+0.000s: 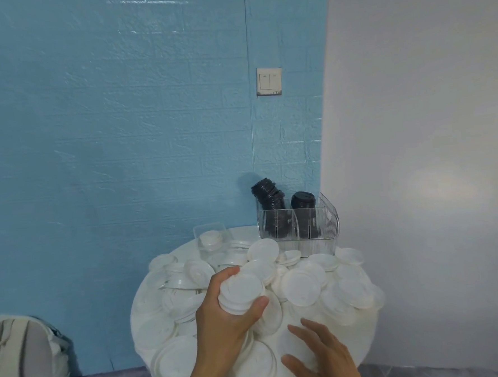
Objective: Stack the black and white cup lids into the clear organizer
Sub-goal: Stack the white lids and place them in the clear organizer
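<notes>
Blue brick-textured wall panels back a small round white table (150, 316), with a light switch (269, 81) on the wall and a backpack (22, 359) on the floor at near left.

Head view: loose white cup lids (302, 285) cover the table. The left hand (221, 330) grips a short stack of white lids (241, 292), thumb and fingers curled round its rim. The stack axis tilts up and toward the camera, flat top facing up. The right hand (319, 356) hovers near right of the stack, fingers spread and relaxed, holding nothing; whether it touches the lids beneath cannot be told.

The clear organizer (298, 224) stands at the far right table edge, far and right of the held stack. Two stacks of black lids (272, 204) already occupy its compartments, the left one leaning left. Judgement: the left hand carries the load, so the coming move runs far-right, and the stack needs turning to match a free compartment.
</notes>
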Demonstrator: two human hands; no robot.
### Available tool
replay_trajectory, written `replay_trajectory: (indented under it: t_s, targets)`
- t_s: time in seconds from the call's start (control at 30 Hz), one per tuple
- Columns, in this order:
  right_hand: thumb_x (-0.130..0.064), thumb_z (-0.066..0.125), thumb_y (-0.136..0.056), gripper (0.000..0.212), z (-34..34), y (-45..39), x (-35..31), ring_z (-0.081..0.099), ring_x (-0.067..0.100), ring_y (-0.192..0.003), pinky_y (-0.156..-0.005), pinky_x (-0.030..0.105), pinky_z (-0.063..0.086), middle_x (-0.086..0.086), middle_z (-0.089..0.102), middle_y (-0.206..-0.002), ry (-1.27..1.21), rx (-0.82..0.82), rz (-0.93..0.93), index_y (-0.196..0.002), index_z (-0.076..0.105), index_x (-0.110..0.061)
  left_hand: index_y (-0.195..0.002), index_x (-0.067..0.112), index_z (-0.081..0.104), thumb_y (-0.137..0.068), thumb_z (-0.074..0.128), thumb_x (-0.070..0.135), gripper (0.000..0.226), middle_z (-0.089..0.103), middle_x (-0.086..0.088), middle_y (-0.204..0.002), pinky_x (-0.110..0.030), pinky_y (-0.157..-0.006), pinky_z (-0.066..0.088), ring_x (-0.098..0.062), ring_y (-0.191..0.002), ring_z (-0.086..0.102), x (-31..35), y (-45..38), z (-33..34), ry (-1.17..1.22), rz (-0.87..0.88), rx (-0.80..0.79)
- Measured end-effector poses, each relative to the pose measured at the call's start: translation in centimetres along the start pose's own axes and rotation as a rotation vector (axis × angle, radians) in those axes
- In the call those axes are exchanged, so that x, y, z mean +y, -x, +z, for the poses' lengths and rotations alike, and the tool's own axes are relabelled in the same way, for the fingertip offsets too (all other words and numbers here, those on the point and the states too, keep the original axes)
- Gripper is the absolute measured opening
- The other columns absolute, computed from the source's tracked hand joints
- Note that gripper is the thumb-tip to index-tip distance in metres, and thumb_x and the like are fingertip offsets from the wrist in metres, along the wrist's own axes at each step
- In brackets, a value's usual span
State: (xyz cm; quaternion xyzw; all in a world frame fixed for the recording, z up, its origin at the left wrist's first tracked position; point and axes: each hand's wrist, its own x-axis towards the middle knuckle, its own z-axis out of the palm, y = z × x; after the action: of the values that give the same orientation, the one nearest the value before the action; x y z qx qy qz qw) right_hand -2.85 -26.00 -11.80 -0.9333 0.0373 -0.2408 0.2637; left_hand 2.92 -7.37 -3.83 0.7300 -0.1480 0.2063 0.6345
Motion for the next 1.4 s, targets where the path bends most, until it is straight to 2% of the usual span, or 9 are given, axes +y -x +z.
replay_trajectory:
  t_s: [0.17, 0.27, 0.33, 0.53, 0.67, 0.83, 1.0, 1.23, 1.4]
  targets:
    - [-0.096, 0.055, -0.058, 0.063, -2.6, -0.5, -1.2, 0.055, -0.017, -0.111, -0.087, 0.016, 0.048, -0.035, 0.065, -0.116, -0.407, 0.134, 0.057, -0.100, 0.073, -0.053, -0.110, 0.037, 0.063, -0.061, 0.097, 0.024, 0.061, 0.065, 0.035, -0.107, -0.006, -0.076, 0.046, 0.006, -0.100, 0.062, -0.7, 0.2, 0.1, -0.044, -0.015, -0.012]
    - [-0.063, 0.079, -0.064, 0.044, -4.6, -1.9, -2.7, 0.063, -0.006, -0.111, -0.095, 0.022, 0.050, -0.028, 0.070, -0.112, -0.689, 0.126, 0.100, -0.102, 0.075, -0.041, -0.111, 0.036, 0.064, -0.062, 0.096, 0.026, 0.060, 0.066, 0.033, -0.106, -0.016, -0.080, 0.049, 0.005, -0.099, 0.063, -0.7, 0.3, 0.3, -0.030, -0.022, -0.019]
    - [-0.060, 0.084, -0.069, 0.045, -5.5, -3.1, -4.3, 0.065, 0.000, -0.112, -0.099, 0.029, 0.050, -0.023, 0.072, -0.114, -0.749, 0.095, 0.090, -0.106, 0.075, -0.036, -0.113, 0.036, 0.064, -0.059, 0.094, 0.038, 0.062, 0.067, 0.029, -0.108, -0.023, -0.084, 0.052, 0.004, -0.100, 0.063, -0.5, 0.5, 0.5, -0.014, -0.017, -0.019]
    - [-0.043, 0.085, -0.070, 0.042, -5.6, -5.7, -8.8, 0.066, 0.002, -0.112, -0.097, 0.028, 0.052, -0.019, 0.073, -0.113, -0.805, -0.052, 0.010, -0.108, 0.074, -0.031, -0.117, 0.041, 0.063, -0.050, 0.087, 0.051, 0.072, 0.071, 0.021, -0.113, -0.036, -0.090, 0.055, -0.002, -0.103, 0.067, -0.5, 0.5, 1.0, -0.003, -0.014, -0.022]
    - [-0.021, 0.091, -0.072, 0.036, -5.4, -6.5, -9.5, 0.066, 0.000, -0.107, -0.091, 0.023, 0.054, -0.020, 0.073, -0.109, -0.805, -0.140, 0.016, -0.102, 0.076, -0.033, -0.120, 0.043, 0.060, -0.043, 0.082, 0.056, 0.081, 0.064, 0.036, -0.115, -0.019, -0.090, 0.050, 0.008, -0.108, 0.062, -0.6, 0.1, 0.5, -0.026, -0.024, 0.004]
    - [-0.022, 0.093, -0.069, 0.042, -5.3, -7.2, -9.9, 0.067, -0.003, -0.100, -0.084, 0.018, 0.053, -0.023, 0.073, -0.103, -0.781, -0.149, 0.020, -0.105, 0.074, -0.032, -0.124, 0.046, 0.055, -0.047, 0.080, 0.056, 0.082, 0.059, 0.041, -0.118, -0.015, -0.089, 0.048, 0.012, -0.110, 0.059, -0.5, 0.0, 0.2, -0.082, -0.008, -0.028]
    - [-0.036, 0.092, -0.056, 0.061, -4.8, -7.6, -10.2, 0.065, 0.003, -0.109, -0.096, 0.028, 0.053, -0.017, 0.070, -0.114, -0.725, -0.170, -0.023, -0.112, 0.069, -0.040, -0.124, 0.048, 0.052, -0.046, 0.082, 0.051, 0.084, 0.056, 0.043, -0.121, -0.010, -0.086, 0.046, 0.015, -0.111, 0.056, -0.1, 0.2, 0.5, -0.073, 0.005, -0.061]
    - [-0.027, 0.078, -0.088, 0.013, -4.0, -7.2, -10.4, 0.062, -0.003, -0.109, -0.091, 0.010, 0.044, -0.016, 0.070, -0.111, -0.798, -0.163, -0.018, -0.101, 0.077, -0.029, -0.117, 0.040, 0.059, -0.047, 0.080, 0.052, 0.074, 0.065, 0.034, -0.114, -0.012, -0.084, 0.048, 0.010, -0.106, 0.062, -0.2, 0.3, 0.9, -0.010, -0.010, 0.003]
    - [-0.010, 0.080, -0.084, 0.028, -3.9, -7.4, -10.4, 0.070, 0.008, -0.097, -0.082, 0.020, 0.054, -0.012, 0.071, -0.109, -0.966, -0.181, 0.123, -0.104, 0.074, -0.028, -0.117, 0.043, 0.059, -0.051, 0.091, 0.041, 0.074, 0.064, 0.032, -0.116, -0.027, -0.088, 0.054, 0.006, -0.106, 0.063, -0.3, 0.3, 1.0, -0.019, -0.007, 0.006]
